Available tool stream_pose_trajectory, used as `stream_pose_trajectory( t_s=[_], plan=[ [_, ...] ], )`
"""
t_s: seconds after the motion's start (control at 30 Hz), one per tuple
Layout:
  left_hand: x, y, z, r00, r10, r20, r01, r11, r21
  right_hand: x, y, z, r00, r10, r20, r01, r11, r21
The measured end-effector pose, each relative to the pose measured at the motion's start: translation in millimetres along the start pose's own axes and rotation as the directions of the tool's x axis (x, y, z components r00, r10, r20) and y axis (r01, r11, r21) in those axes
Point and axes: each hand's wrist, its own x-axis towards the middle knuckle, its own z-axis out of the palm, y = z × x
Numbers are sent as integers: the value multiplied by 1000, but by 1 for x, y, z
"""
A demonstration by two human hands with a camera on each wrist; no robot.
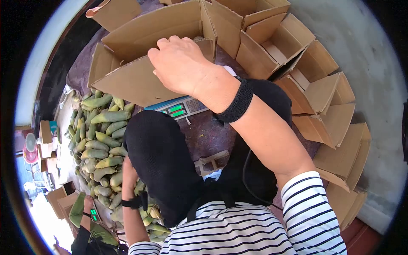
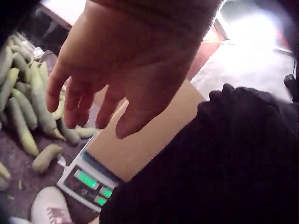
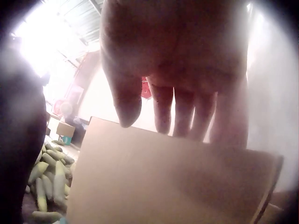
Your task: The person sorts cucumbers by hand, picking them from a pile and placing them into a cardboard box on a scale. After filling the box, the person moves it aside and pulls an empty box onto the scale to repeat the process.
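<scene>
A cardboard box (image 1: 131, 85) stands on a digital scale (image 1: 196, 107) with lit green displays. My right hand (image 1: 178, 63) is over the box's near wall; in the right wrist view the hand (image 3: 173, 56) has its fingers extended down at the cardboard's top edge (image 3: 163, 182), and contact is unclear. By my knee, my left hand (image 1: 128, 174) is beside a pile of long green vegetables (image 1: 108, 117), partly hidden in the head view. The left wrist view shows this hand (image 2: 121, 65) with relaxed fingers hanging, holding nothing, above the scale (image 2: 81, 182) and box side (image 2: 140, 140).
Several cardboard boxes (image 1: 293, 42) curve along the right side by a grey wall (image 1: 374, 93). Another person's arm (image 1: 88, 206) shows at the lower left near a second scale (image 1: 94, 214). A light shoe (image 2: 50, 207) is beside the near scale.
</scene>
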Motion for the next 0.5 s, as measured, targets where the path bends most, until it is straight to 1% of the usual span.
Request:
stream_pose_trajectory(
  t_s=[0.03,0.07,0.1,0.13,0.17,0.23,0.27,0.33,0.37,0.4,0.5],
  plan=[
    [-18,-53,11,996,-88,8,88,985,-145,1,-2,-1,998,-24,-53,26,999,24],
    [-29,-103,23,985,-172,28,173,942,-286,2,-3,-1,998,-28,-53,29,999,26],
    [-30,-107,23,984,-174,24,173,942,-287,3,-5,-1,994,-53,-94,56,998,30],
    [-49,-109,22,984,-177,28,177,941,-287,5,-6,-1,988,-77,-135,82,996,35],
    [-55,-112,24,983,-180,34,182,940,-288,6,-7,-1,988,-79,-135,85,996,37],
    [-55,-107,25,982,-184,48,190,938,-289,9,-11,0,973,-142,-180,150,988,29],
    [-42,-107,29,981,-185,56,194,937,-290,9,-12,1,974,-142,-180,149,988,30],
    [-32,-105,31,980,-186,74,200,936,-290,9,-15,3,958,-222,-182,232,972,36],
    [-58,-117,25,979,-186,84,203,935,-290,8,-16,3,959,-219,-181,229,973,36],
    [-63,-115,28,978,-186,96,206,934,-290,8,-16,3,960,-226,-168,236,971,44],
    [-46,-113,31,974,-189,125,218,930,-295,7,-16,1,964,-228,-138,236,971,42]
  ],
)
